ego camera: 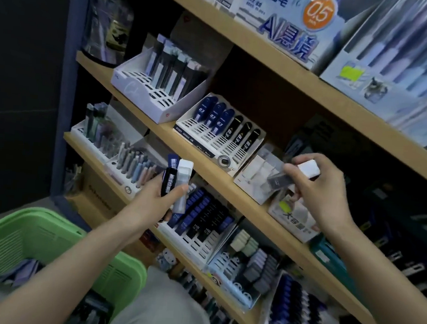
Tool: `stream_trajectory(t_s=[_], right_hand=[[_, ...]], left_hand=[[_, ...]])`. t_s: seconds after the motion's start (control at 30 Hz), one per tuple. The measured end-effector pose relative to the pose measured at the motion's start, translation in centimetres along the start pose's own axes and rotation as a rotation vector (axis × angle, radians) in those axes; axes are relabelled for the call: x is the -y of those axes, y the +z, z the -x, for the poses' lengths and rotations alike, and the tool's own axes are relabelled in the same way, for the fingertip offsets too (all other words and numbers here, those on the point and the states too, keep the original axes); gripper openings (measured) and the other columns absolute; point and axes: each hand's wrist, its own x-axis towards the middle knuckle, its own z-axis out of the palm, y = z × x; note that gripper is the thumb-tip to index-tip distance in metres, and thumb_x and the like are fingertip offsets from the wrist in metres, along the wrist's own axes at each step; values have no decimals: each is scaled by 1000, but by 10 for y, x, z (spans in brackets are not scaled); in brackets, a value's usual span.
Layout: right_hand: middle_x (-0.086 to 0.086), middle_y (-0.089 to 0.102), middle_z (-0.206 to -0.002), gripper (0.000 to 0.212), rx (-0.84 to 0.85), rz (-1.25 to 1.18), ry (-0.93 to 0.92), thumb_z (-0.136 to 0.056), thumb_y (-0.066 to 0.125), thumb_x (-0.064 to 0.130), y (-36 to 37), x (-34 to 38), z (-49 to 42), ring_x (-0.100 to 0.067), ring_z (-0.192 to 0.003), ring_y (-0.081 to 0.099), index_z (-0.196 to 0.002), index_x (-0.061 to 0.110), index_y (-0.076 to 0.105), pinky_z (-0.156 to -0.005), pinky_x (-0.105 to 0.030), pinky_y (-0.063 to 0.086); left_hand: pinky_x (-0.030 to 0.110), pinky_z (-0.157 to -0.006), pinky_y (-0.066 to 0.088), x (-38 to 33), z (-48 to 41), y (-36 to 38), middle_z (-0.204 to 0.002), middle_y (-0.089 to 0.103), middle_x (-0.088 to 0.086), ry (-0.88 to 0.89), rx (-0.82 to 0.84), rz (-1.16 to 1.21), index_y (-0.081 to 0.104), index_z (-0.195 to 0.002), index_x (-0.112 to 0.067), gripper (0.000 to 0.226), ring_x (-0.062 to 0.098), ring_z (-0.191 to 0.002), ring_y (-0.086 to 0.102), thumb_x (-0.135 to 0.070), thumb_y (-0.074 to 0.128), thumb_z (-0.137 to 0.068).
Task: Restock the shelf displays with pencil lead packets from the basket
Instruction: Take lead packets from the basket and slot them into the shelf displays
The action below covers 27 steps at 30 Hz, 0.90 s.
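Gripping spare lead packets [174, 176] in my left hand [163, 198] as ready supply, I pinch one packet [308, 169] in my right hand [317, 193], angled toward the clear tray [248, 171] just beyond its fingertips.

tan wooden shelves [266, 57] beside a dark wall [23, 70], dimly lit.

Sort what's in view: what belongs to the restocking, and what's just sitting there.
In the job:
left hand gripping several packets
right hand pinching a white-capped packet at the white display tray
green basket

Just there:
pen rack
0.5 pencil box
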Motion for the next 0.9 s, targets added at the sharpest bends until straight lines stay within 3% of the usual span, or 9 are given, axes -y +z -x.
stream_trajectory(t_s=[0.13, 0.2, 0.33, 0.43, 0.53, 0.6, 0.67, 0.8, 0.9], right_hand=[[-5, 54, -96, 9, -57, 180, -26, -101, 41, 25, -18, -20, 1, -8, -70, 49, -102, 19, 48, -53, -11, 38], [-7, 49, -107, 8, -50, 229, -15, -101, 42, 23, -25, -27, 2, -6, -74, 47, -103, 17, 47, -51, -5, 39], [1, 54, -99, 22, 10, 271, 3, -90, 63, 24, -28, -41, 3, -4, -73, 53, -108, 17, 52, -42, -13, 44], [5, 56, -85, 19, 22, 283, -42, -88, 66, 20, -26, -48, 1, -1, -69, 54, -105, 15, 57, -44, -11, 44], [-1, 59, -95, 19, 93, 327, -88, -94, 58, 14, -22, -51, -2, -7, -77, 58, -112, 12, 63, -57, -10, 44], [-3, 52, -103, 23, 128, 378, -103, -94, 57, 13, -19, -52, -4, -13, -84, 53, -116, 12, 65, -69, -21, 43], [0, 47, -101, 25, 101, 399, -123, -91, 61, 12, -17, -53, -5, -10, -83, 49, -116, 12, 66, -78, -20, 38], [2, 48, -100, 23, 49, 370, -110, -86, 67, 8, -16, -53, -6, -10, -78, 54, -108, 10, 64, -85, -32, 50], [0, 49, -108, 24, 40, 436, -130, -88, 66, 13, -15, -51, -2, -11, -81, 52, -112, 11, 61, -84, -35, 50]], left_hand=[[22, -50, 41, 2, -1, 10, -53, 54, -7, -14, 9, -13, 57, -100, -13, 17, 8, -41, 42, -29, 52, -96], [23, -53, 41, 3, 1, 14, -51, 53, -5, -33, 26, -17, 55, -96, -6, 22, 8, -40, 42, -27, 51, -97], [22, -50, 38, 5, 5, 19, -47, 53, -6, -42, 53, -15, 54, -94, -8, 17, 6, -40, 41, -25, 50, -97], [21, -49, 38, 6, 9, 19, -53, 54, -4, -44, 60, -33, 55, -103, -7, 19, 7, -41, 41, -25, 50, -97], [20, -48, 39, 9, 12, 18, -67, 56, 4, -54, 50, -54, 55, -108, -5, 25, 6, -41, 41, -27, 49, -97], [18, -47, 39, 10, 13, 17, -63, 55, 0, -58, 44, -57, 56, -107, -5, 25, 5, -41, 41, -27, 49, -97], [16, -47, 40, 10, 14, 17, -54, 52, -6, -66, 38, -52, 57, -105, -7, 23, 3, -40, 40, -27, 50, -97], [24, -60, 41, 11, 16, 20, -54, 54, -6, -72, 44, -54, 57, -102, -8, 23, 4, -40, 39, -29, 50, -96], [26, -60, 41, 6, 20, 26, -75, 58, 8, -55, 64, -55, 57, -107, -14, 21, 5, -42, 38, -31, 50, -96]])
